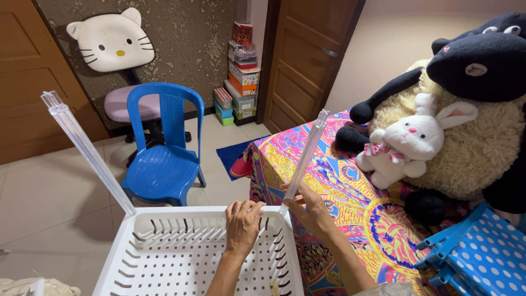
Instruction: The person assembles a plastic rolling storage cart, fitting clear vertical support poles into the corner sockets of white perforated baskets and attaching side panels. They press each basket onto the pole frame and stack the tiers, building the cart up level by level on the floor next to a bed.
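Observation:
A white slotted plastic basket (pixel 164 257) lies in front of me. My left hand (pixel 243 225) grips its far rim near the right corner. My right hand (pixel 311 208) holds a clear plastic post (pixel 304 159) that stands tilted at the basket's far right corner. A second clear post (pixel 87 151) rises tilted from the far left corner, with no hand on it.
A blue plastic chair (pixel 161 148) stands on the tiled floor beyond the basket. To the right is a bed with a colourful cover (pixel 350 203), plush toys (pixel 438 126) and a blue dotted folded item (pixel 482 257). A swivel chair, stacked boxes (pixel 241 71) and a door stand behind.

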Demonstrator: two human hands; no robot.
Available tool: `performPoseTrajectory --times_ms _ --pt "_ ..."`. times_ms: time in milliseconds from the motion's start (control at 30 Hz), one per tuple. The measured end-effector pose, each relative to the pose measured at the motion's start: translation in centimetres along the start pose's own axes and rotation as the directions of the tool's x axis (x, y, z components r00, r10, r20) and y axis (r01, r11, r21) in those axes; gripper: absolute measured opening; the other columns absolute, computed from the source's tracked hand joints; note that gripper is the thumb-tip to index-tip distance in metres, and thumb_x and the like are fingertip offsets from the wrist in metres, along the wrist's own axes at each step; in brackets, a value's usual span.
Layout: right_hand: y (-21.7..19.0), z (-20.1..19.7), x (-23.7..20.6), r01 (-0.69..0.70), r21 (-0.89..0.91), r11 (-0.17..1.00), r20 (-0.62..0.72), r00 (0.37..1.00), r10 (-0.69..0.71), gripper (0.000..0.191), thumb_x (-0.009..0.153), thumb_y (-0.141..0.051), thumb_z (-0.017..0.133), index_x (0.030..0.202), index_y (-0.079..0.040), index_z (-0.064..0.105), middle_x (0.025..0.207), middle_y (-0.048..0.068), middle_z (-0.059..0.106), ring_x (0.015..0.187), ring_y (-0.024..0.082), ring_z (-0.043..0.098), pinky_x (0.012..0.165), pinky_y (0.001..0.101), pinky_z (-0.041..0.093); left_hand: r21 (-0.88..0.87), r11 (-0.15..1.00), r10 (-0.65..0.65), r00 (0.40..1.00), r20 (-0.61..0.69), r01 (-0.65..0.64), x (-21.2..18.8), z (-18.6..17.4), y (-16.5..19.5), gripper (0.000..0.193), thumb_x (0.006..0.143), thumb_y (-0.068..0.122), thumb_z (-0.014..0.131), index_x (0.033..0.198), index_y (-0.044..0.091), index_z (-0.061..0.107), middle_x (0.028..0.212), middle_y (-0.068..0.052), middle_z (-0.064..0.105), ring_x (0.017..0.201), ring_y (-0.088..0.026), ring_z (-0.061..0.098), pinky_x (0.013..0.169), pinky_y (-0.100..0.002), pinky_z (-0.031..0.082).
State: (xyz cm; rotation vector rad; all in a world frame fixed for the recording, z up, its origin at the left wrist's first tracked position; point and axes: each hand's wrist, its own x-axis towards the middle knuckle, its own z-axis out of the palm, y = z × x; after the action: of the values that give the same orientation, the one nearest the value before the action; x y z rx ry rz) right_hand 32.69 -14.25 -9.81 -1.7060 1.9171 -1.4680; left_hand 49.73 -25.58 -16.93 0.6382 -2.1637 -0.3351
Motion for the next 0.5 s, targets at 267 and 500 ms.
performPoseTrajectory --times_ms 267,500 --pt "2.4 0.1 0.7 -0.052 -0.064 0.997 -0.033 0.998 0.05 0.02 0.081 -0.006 0.079 0.097 -0.003 0.067 0.084 0.006 0.073 0.075 0.014 0.074 0.067 0.0294 0.061 -0.005 1.0 -0.01 1.0 0.005 0.01 0.1 0.4 -0.3 0.019 0.092 0.022 0.066 0.109 0.015 0.073 0.097 -0.002 0.067 0.099 -0.024 0.059 0.099 -0.044 0.038" --pt "2.2 2.5 0.1 -0.156 -0.168 0.973 -0.279 0.955 0.105 0.034 0.077 -0.012 0.087 0.083 0.0 0.056 0.066 0.004 0.066 0.058 0.014 0.064 0.055 0.0293 0.055 -0.016 0.999 -0.039 0.999 0.028 0.039 0.2 0.6 -0.4 0.019 0.092 0.021 0.067 0.109 0.016 0.073 0.095 -0.002 0.068 0.098 -0.025 0.059 0.098 -0.045 0.038"
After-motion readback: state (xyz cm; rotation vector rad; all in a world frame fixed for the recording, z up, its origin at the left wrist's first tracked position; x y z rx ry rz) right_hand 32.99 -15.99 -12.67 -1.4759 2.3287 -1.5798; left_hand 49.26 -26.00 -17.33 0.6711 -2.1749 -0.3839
